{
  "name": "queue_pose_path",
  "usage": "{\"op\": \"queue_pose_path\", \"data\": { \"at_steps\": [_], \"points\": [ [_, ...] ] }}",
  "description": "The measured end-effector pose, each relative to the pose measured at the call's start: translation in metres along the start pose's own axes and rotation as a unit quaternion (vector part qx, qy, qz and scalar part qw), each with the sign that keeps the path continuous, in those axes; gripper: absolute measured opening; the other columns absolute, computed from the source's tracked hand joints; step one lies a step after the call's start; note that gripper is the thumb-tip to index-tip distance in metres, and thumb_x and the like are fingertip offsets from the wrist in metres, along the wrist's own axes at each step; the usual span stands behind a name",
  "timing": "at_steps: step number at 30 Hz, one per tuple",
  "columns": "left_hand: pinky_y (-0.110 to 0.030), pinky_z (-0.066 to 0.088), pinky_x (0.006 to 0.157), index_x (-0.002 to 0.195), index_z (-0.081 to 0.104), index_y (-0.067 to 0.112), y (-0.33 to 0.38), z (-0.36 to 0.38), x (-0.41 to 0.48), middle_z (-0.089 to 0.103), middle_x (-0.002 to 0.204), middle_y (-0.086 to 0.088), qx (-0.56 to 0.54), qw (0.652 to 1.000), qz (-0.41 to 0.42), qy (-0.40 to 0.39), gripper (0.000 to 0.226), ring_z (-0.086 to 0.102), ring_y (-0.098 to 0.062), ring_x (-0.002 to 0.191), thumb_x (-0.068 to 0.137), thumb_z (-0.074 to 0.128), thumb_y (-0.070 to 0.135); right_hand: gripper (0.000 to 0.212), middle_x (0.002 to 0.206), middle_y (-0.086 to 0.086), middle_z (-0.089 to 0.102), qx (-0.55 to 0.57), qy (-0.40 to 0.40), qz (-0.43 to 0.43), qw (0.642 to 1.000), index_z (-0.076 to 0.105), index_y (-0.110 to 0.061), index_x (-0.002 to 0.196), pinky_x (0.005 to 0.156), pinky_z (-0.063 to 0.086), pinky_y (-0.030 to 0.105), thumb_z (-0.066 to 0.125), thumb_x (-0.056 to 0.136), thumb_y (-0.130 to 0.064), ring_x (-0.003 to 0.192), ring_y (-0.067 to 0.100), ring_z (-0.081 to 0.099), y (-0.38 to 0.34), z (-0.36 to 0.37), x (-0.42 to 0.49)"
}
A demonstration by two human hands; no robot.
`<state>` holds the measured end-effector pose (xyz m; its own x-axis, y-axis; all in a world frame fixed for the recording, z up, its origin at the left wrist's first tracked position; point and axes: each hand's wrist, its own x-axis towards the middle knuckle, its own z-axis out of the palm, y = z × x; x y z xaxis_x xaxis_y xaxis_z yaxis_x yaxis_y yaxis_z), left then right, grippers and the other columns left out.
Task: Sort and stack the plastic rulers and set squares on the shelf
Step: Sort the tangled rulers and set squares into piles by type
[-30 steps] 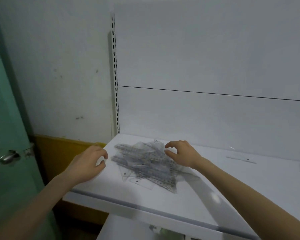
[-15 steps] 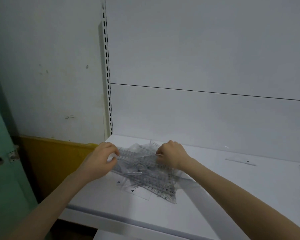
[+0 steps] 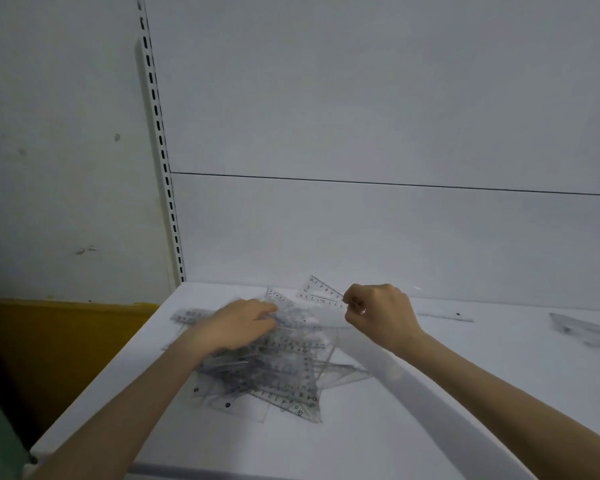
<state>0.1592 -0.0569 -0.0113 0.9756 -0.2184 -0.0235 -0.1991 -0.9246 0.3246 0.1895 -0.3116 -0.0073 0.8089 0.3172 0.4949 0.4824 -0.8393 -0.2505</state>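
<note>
White shelf (image 3: 430, 393) against a pale wall, with the clear pile (image 3: 274, 368) of rulers and squares near its left end. My right hand (image 3: 378, 313) now pinches its grip on one set square (image 3: 321, 292), raised off the pile's far edge a moment ago. My left hand (image 3: 243, 327) lies flat on the heap, grip slack, so sorting has begun.

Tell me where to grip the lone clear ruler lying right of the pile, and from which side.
Probably its near long edge, from the front: the ruler lies flat on the shelf, close to the back wall, so lift that free edge first, then pinch.
</note>
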Motion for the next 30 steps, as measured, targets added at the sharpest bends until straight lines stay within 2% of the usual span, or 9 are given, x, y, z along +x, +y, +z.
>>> {"op": "queue_pose_path", "data": {
  "at_steps": [4,7,11,14,19,23,26,28,30],
  "points": [
    [-0.035,0.046,0.095,0.124,0.06,0.031,-0.005,0.001,-0.005,0.064,0.121,0.005,0.028,0.998,0.048,0.026,0.031,0.059,-0.014,0.106,0.094,0.051,0.037,0.022,0.081,-0.003,0.073,0.02,-0.006,0.02,1.0,0.072,-0.02,0.093,0.071,0.049,0.03,0.058,0.079,-0.012,0.083,0.027,0.065,0.004,-0.004,-0.001],
    [-0.026,0.045,0.092,0.118,0.065,0.029,-0.003,-0.002,-0.01,0.066,0.117,0.01,0.068,0.991,0.085,0.074,0.026,0.059,-0.011,0.108,0.094,0.056,0.029,0.022,0.082,-0.002,0.072,0.019,-0.006,0.003,1.0,0.071,-0.019,0.094,0.07,0.048,0.03,0.057,0.08,-0.013,0.082,0.028,0.065,-0.002,-0.004,0.0],
    [-0.032,0.047,0.086,0.111,0.067,0.018,0.001,-0.001,-0.018,0.067,0.111,0.002,0.182,0.967,0.149,0.101,0.025,0.059,-0.016,0.104,0.097,0.047,0.022,0.02,0.08,-0.001,0.072,0.034,0.016,-0.031,0.999,0.072,-0.017,0.093,0.067,0.05,0.032,0.057,0.08,-0.011,0.078,0.029,0.065,-0.012,-0.005,-0.003],
    [-0.029,0.047,0.081,0.106,0.069,0.015,0.0,0.004,-0.024,0.067,0.106,0.001,0.157,0.962,0.176,0.137,0.031,0.059,-0.018,0.101,0.092,0.042,0.023,0.019,0.08,-0.001,0.072,0.034,0.023,-0.046,0.998,0.071,-0.017,0.093,0.067,0.05,0.032,0.058,0.08,-0.012,0.077,0.029,0.065,-0.018,-0.007,-0.009],
    [-0.022,0.035,0.103,0.12,0.062,0.022,0.006,-0.005,-0.035,0.05,0.131,0.011,0.086,0.987,0.129,0.029,0.045,0.041,-0.007,0.124,0.078,0.053,0.01,0.019,0.077,-0.001,0.071,0.04,0.015,-0.047,0.998,0.07,-0.017,0.09,0.066,0.05,0.033,0.056,0.078,-0.014,0.076,0.029,0.064,-0.023,-0.013,-0.019],
    [-0.02,0.045,0.088,0.114,0.067,0.028,0.005,-0.009,-0.042,0.066,0.115,0.011,0.051,0.99,0.129,0.013,0.04,0.057,-0.004,0.104,0.078,0.059,0.013,0.018,0.076,-0.001,0.07,0.042,0.001,-0.033,0.999,0.07,-0.018,0.09,0.067,0.051,0.035,0.057,0.078,-0.013,0.077,0.029,0.064,-0.025,-0.016,-0.026],
    [-0.017,0.047,0.084,0.112,0.07,0.025,0.002,-0.008,-0.049,0.071,0.106,0.009,0.014,0.988,0.14,0.059,0.026,0.062,0.0,0.092,0.088,0.06,0.025,0.018,0.078,-0.002,0.071,0.05,-0.004,-0.012,0.999,0.07,-0.019,0.091,0.071,0.052,0.035,0.058,0.079,-0.014,0.08,0.027,0.065,-0.029,-0.02,-0.03],
    [-0.027,0.052,0.082,0.112,0.069,0.021,0.001,-0.009,-0.054,0.073,0.101,0.004,-0.013,0.981,0.134,0.14,0.036,0.066,-0.007,0.088,0.094,0.048,0.043,0.018,0.078,-0.005,0.072,0.089,0.004,0.022,0.996,0.072,-0.019,0.09,0.073,0.053,0.034,0.06,0.078,-0.014,0.08,0.023,0.066,-0.031,-0.024,-0.032],
    [-0.032,0.054,0.078,0.103,0.068,0.013,0.003,-0.014,-0.059,0.072,0.09,0.004,-0.07,0.963,0.124,0.229,0.029,0.068,-0.01,0.082,0.097,0.047,0.033,0.015,0.074,-0.006,0.071,0.138,0.018,0.051,0.989,0.072,-0.018,0.086,0.074,0.053,0.036,0.061,0.077,-0.014,0.078,0.021,0.066,-0.031,-0.03,-0.034]
  ]
}}
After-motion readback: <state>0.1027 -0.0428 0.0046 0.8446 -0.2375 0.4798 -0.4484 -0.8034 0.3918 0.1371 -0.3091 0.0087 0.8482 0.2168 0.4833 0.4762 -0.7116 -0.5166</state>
